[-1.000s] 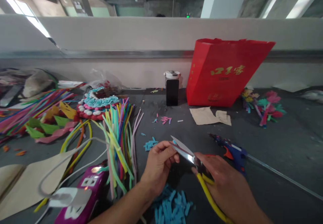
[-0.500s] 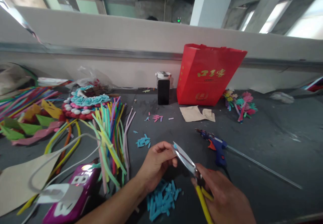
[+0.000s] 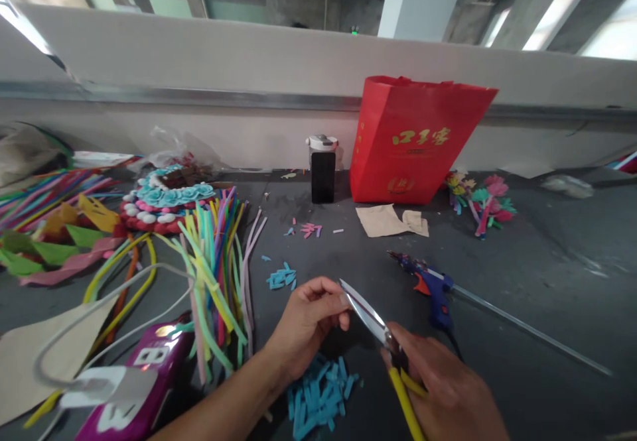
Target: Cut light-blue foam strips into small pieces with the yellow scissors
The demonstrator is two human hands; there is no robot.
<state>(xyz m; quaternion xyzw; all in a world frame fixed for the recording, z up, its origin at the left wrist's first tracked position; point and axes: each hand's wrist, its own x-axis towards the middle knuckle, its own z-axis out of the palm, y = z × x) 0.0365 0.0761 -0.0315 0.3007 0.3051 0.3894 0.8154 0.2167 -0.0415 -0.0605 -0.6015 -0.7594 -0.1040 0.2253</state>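
My left hand (image 3: 311, 321) is closed in a pinch at the tip of the scissors' blades; what its fingers hold is too small to make out. Yellow-handled scissors (image 3: 371, 315) are in my right hand (image 3: 442, 378), their blades nearly closed and pointing up and left to the left fingertips. Below my left hand lies a pile of blue strips (image 3: 321, 394), partly covered by the wrist. A smaller heap of blue pieces (image 3: 282, 276) sits above and left of that hand.
A blue glue gun (image 3: 435, 292) with a long clear stick lies right. Behind stand a red bag (image 3: 418, 142) and a black phone (image 3: 323, 177) against a bottle. Colourful pipe cleaners (image 3: 219, 275), a purple power strip (image 3: 144, 381) and cables are left.
The blue bit seen at the scissors' tip no longer shows, and the blades look more closed. The view has shifted slightly; both hands stay nearly in place.
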